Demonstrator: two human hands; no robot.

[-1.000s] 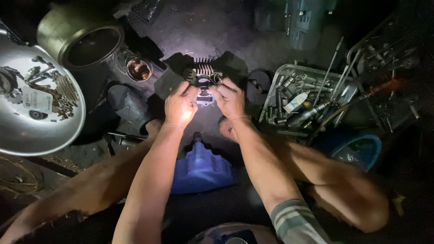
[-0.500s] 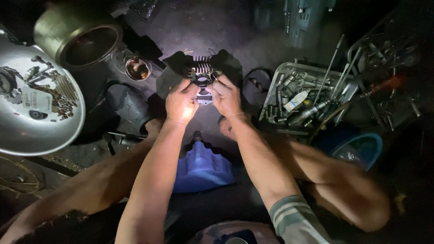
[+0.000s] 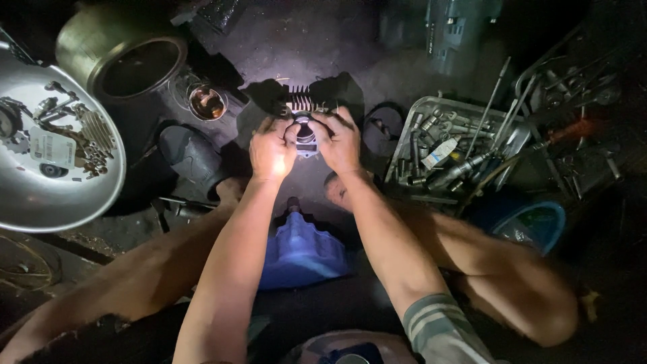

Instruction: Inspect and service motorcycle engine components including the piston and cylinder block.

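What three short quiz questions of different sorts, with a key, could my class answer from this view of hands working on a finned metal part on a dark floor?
1. True or false: both hands grip the finned metal part.
2. Which lies on the same side as the right hand: A) tool tray, B) big silver dish, C) metal pot?
3. What colour is the plastic container between the person's legs?

Key: 1 true; 2 A; 3 blue.
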